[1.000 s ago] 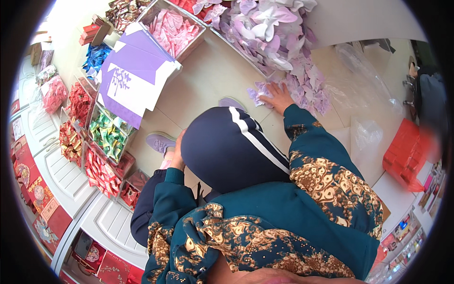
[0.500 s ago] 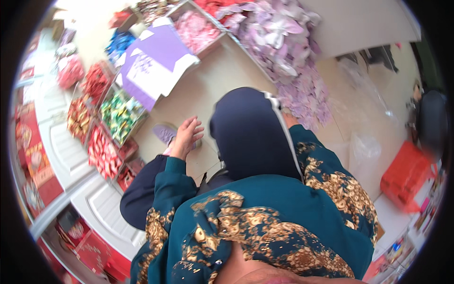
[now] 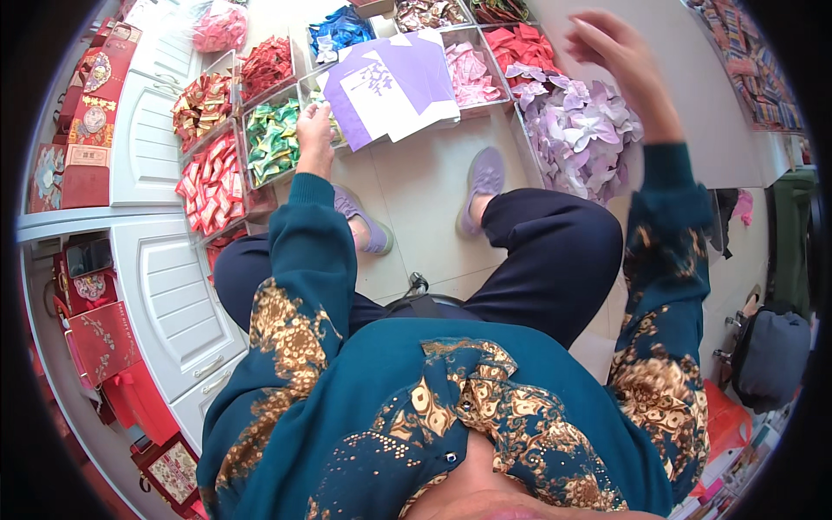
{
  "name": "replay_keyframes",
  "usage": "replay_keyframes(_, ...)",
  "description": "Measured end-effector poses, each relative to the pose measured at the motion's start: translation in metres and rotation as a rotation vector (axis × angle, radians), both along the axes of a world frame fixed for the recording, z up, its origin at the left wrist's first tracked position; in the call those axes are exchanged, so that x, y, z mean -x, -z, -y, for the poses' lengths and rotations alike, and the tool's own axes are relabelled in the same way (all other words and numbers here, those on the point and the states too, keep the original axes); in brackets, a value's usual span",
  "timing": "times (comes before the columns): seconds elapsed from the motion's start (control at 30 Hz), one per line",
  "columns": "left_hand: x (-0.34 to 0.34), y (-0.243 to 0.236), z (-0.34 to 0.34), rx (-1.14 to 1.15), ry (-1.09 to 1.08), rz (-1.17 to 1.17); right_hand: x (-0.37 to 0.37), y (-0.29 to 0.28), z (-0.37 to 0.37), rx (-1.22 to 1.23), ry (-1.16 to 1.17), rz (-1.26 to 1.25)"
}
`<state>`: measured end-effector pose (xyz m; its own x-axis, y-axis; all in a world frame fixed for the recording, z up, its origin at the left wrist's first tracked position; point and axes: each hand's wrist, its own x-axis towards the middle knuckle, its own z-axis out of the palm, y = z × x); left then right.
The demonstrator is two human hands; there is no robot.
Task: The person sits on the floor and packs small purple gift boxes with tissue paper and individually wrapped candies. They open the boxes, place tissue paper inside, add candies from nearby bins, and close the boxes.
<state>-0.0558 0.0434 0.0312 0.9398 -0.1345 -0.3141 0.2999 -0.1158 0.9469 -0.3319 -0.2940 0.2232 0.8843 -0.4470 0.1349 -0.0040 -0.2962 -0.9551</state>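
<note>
My left hand (image 3: pixel 315 137) is beside the left edge of a stack of flat purple-and-white card pieces (image 3: pixel 347 117). Its fingers are curled together; whatever they may hold is hidden. Just left of it is a clear bin of green wrapped sweets (image 3: pixel 272 139). My right hand (image 3: pixel 611 54) is raised at the upper right, somewhat smeared by motion, with its fingers stretched leftward and nothing visible in them. Below it lies a heap of pale lilac-and-white petal-like pieces (image 3: pixel 581 130).
Clear bins hold red packets (image 3: pixel 211 195), orange-brown packets (image 3: pixel 203 106), blue packets (image 3: pixel 340 33) and pink ones (image 3: pixel 471 74). White cabinets (image 3: pixel 178 286) line the left side. A grey-white surface (image 3: pixel 715 104) stands at the right, a dark bag (image 3: pixel 774 360) below it.
My right hand has risen from beside my right knee to the upper right. My left hand has moved forward to the card stack, its fingers now curled. My knees have parted and the view has turned.
</note>
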Motion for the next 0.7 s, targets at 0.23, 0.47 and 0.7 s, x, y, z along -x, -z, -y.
replay_keyframes(0.23,-0.019,0.052,0.021,-0.082,-0.019,-0.059,-0.131,0.132,-0.050,0.208,-0.189,-0.437)
replay_keyframes(0.47,-0.037,0.085,0.021,0.005,-0.109,-0.090,-0.191,0.164,-0.055,0.769,-0.164,-0.465)
replay_keyframes(0.7,-0.047,0.093,0.028,-0.146,-0.128,-0.040,-0.234,0.220,-0.052,0.472,-0.115,-0.753)
